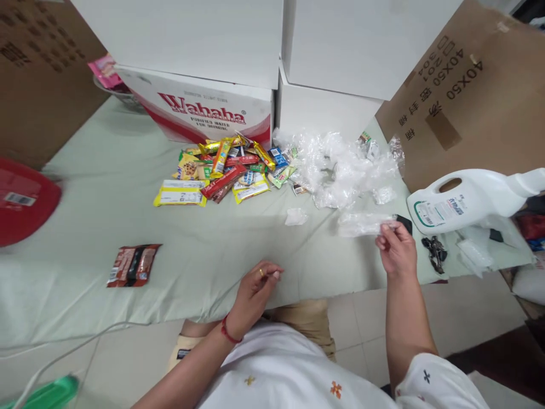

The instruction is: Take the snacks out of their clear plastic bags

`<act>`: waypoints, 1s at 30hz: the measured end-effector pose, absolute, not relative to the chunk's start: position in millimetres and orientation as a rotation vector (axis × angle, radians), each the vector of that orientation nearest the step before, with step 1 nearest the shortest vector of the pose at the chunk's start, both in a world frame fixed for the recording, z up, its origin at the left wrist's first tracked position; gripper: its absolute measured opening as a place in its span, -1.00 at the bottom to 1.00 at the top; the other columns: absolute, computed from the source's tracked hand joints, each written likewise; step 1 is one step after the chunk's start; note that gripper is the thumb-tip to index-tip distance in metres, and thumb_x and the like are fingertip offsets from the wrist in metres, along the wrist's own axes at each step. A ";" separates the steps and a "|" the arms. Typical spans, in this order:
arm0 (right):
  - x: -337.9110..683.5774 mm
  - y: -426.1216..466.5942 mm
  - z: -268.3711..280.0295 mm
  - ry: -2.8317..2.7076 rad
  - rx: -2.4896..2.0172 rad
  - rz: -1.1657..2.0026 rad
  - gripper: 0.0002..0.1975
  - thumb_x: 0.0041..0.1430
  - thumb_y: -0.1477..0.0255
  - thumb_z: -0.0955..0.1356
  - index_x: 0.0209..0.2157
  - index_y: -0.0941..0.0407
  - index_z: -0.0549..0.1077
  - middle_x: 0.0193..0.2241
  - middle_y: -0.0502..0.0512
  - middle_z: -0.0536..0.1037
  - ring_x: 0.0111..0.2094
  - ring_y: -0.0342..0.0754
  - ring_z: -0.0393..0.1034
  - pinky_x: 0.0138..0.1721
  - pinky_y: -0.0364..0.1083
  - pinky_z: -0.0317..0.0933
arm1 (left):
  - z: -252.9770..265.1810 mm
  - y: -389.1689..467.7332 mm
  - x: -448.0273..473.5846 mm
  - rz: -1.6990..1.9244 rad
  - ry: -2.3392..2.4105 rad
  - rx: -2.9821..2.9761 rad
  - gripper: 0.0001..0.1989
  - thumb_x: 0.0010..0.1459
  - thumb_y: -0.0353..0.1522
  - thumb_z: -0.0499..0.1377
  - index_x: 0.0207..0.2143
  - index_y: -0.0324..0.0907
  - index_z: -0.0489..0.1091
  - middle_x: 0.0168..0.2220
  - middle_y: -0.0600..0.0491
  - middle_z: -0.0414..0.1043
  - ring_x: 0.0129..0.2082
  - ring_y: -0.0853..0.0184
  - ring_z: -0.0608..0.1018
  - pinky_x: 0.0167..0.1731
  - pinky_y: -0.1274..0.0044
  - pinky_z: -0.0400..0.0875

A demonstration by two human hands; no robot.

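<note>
My right hand [398, 250] pinches a clear plastic wrapper [361, 224] by its right end and holds it over the right side of the table. Behind it lies a heap of crumpled clear plastic wrappers [336, 170]. My left hand [255, 292], a ring on one finger, is near the table's front edge. Its fingers are curled and the thumb lies against them, with nothing visible in them. Ahead of it sits a small crumpled piece of plastic [297, 216]. Farther back is a pile of packaged snacks [225, 165] in yellow, red and blue.
A Wahaha carton [204, 105] and stacked white boxes [332, 45] line the back. On the right are a white detergent bottle [472, 199] on its side, keys [435, 253] and a cardboard sheet [460, 85]. A brown-red snack packet [133, 265] and a red object [25, 201] lie left.
</note>
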State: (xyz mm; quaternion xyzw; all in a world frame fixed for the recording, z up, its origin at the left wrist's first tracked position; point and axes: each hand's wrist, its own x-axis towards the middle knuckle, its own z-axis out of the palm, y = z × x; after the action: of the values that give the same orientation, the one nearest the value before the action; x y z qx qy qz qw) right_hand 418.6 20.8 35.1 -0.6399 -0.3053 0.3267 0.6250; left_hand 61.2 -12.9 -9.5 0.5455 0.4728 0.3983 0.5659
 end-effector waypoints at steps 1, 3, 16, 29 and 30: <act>403.2 9.3 38.7 -0.680 -1.393 0.864 -0.66 -0.08 0.24 0.60 -0.37 0.04 0.44 -0.48 -0.12 0.35 -0.55 -0.22 0.11 -0.54 -0.19 0.01 | -6.8 -9.5 65.8 0.916 1.097 1.181 -0.64 0.31 -0.05 0.19 -0.22 -0.16 0.55 -0.30 0.01 0.45 -0.29 0.33 0.49 -0.31 0.52 0.43; 372.9 -4.0 40.6 -0.691 -1.309 1.055 -0.68 -0.07 0.26 0.61 -0.39 0.04 0.46 -0.50 -0.11 0.34 -0.55 -0.22 0.12 -0.56 -0.20 0.02 | -1.6 -1.0 76.1 0.859 1.060 0.964 -0.54 0.24 0.05 0.23 -0.19 -0.17 0.52 -0.27 0.00 0.46 -0.27 0.32 0.50 -0.34 0.53 0.43; 238.0 26.4 20.6 -0.930 -1.319 1.340 -0.55 0.10 -0.02 0.51 -0.10 -0.02 0.58 -0.08 0.10 0.59 -0.10 0.03 0.46 -0.11 0.00 0.43 | -6.4 -3.7 60.7 0.949 1.287 1.054 -0.69 0.14 -0.09 0.28 -0.35 -0.16 0.55 -0.46 0.10 0.43 -0.43 0.34 0.40 -0.37 0.52 0.24; 224.6 25.4 8.9 -0.656 -1.261 1.698 -0.55 -0.16 0.13 0.66 -0.44 0.08 0.46 -0.49 -0.09 0.46 -0.45 -0.17 0.35 -0.36 -0.14 0.42 | -15.7 2.8 11.0 1.167 1.352 0.662 -0.48 0.11 0.14 0.24 -0.45 -0.11 0.30 -0.61 0.24 0.12 -0.59 0.45 0.14 -0.56 0.54 0.06; 228.0 25.7 9.9 -0.646 -1.258 1.723 -0.54 -0.16 0.14 0.67 -0.45 0.08 0.45 -0.49 -0.08 0.48 -0.44 -0.17 0.38 -0.34 -0.13 0.46 | -16.6 5.6 3.6 1.166 1.380 0.651 -0.49 0.10 0.13 0.25 -0.44 -0.11 0.31 -0.61 0.24 0.11 -0.60 0.45 0.13 -0.56 0.54 0.05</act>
State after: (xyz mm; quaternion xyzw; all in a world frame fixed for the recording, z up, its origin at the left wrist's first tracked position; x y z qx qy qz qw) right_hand 228.0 25.7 9.9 -0.5066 -0.2603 0.6938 0.4408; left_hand 3.6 5.6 -16.6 0.2778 0.5888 0.4975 0.5732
